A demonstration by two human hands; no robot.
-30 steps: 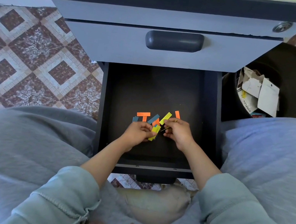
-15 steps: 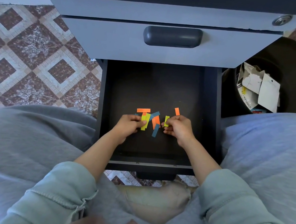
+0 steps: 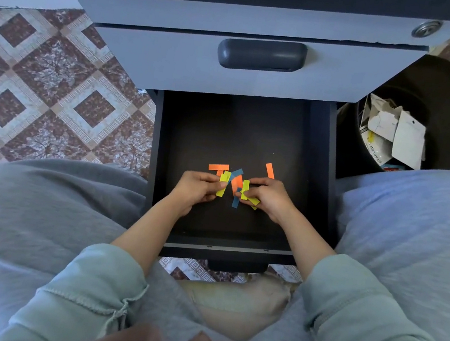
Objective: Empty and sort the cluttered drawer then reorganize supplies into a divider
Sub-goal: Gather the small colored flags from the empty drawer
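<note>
My left hand and right hand each pinch a yellow strip pointing away from me; the loose strips lie between them in the drawer.

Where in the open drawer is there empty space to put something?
The back of the drawer, between the upper drawer and the paper strips, is bare. So is the floor by its front wall. The middle is crowded: left hand and right hand pinch strips there.

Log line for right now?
phase: emptying drawer | left hand: pinches yellow strip | right hand: pinches second yellow strip | loose: orange strip, blue strip
</note>
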